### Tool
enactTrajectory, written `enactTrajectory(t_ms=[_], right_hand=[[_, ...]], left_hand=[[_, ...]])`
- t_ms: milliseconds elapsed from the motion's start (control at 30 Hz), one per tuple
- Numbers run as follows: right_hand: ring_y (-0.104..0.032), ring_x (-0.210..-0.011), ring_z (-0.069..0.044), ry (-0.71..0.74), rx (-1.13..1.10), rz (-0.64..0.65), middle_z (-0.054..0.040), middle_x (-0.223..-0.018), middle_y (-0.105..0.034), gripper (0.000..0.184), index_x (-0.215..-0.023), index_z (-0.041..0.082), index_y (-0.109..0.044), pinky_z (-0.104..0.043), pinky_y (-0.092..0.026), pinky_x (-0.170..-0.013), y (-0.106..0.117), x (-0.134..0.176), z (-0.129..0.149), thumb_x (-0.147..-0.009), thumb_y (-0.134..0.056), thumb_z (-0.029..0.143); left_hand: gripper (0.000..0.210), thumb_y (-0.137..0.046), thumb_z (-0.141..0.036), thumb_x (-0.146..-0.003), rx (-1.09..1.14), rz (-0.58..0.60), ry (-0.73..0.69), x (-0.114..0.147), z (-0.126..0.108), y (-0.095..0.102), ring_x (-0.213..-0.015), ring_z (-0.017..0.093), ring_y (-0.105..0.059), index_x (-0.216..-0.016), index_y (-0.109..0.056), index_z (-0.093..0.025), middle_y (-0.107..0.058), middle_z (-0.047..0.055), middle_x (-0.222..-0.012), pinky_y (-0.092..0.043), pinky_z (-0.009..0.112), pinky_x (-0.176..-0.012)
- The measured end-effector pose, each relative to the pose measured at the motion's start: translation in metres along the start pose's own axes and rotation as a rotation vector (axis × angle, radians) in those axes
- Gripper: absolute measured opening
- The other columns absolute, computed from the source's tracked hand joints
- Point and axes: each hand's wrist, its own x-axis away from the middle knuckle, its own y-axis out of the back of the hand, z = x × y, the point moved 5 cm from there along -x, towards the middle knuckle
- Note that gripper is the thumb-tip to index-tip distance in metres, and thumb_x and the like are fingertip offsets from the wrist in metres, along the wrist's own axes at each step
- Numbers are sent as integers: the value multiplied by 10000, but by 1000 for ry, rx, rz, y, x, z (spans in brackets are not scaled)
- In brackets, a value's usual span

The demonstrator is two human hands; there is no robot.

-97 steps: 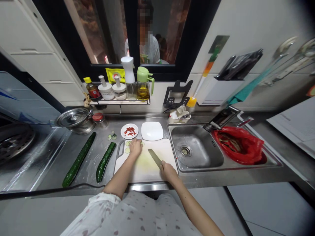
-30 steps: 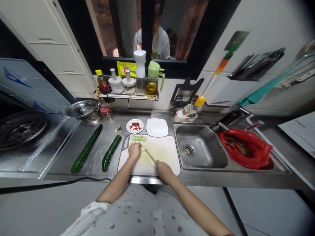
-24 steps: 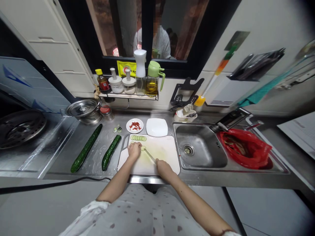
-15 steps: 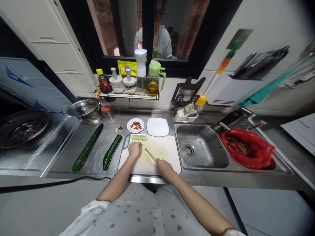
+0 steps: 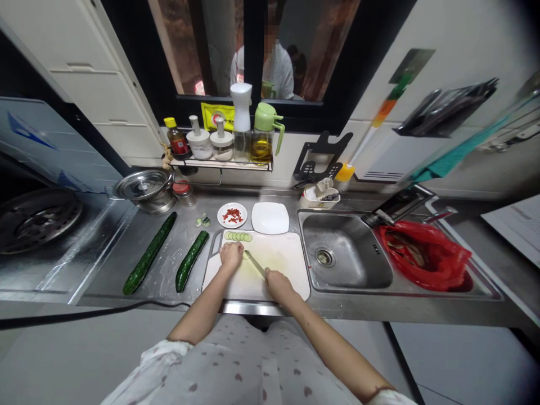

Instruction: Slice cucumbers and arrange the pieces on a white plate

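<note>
On a white cutting board (image 5: 291, 256), the fingers of my left hand (image 5: 232, 256) are curled down, closed on a cucumber slice (image 5: 246, 255) whose pale green edge shows at the fingertips; the rest is hidden under the hand. My right hand (image 5: 279, 287) is closed round the handle of a kitchen knife (image 5: 256, 264), with the blade pointing up and left and its tip at that slice. Above my left hand lies an overlapping row of cucumber slices (image 5: 238, 237). Wet, pale green smears mark the board.
Two cucumbers, one long (image 5: 151, 254) and one shorter (image 5: 192, 261), lie left of the board. Behind it stand a plate of chopped red pieces (image 5: 232, 225) and a white plate (image 5: 270, 218). A sink (image 5: 350, 259) and a red plastic bag (image 5: 439, 264) are to the right.
My right hand and the knife have shifted slightly left and up, bringing the blade to the slice beside my left fingertips. My left hand stays almost in place.
</note>
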Motion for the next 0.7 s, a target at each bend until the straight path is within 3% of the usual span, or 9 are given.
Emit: enactTrajectory(t_ms=[700], right_hand=[[-640, -1047, -240, 2, 36, 93, -187, -1075, -668, 362, -1158, 90, -542, -319, -477, -819, 8, -11, 14, -852, -372, -1]], left_hand=[[181, -536, -281, -827, 15, 31, 28, -3, 1, 2, -1083, 254, -546, -903, -700, -284, -718, 43, -1002, -340, 376, -895]])
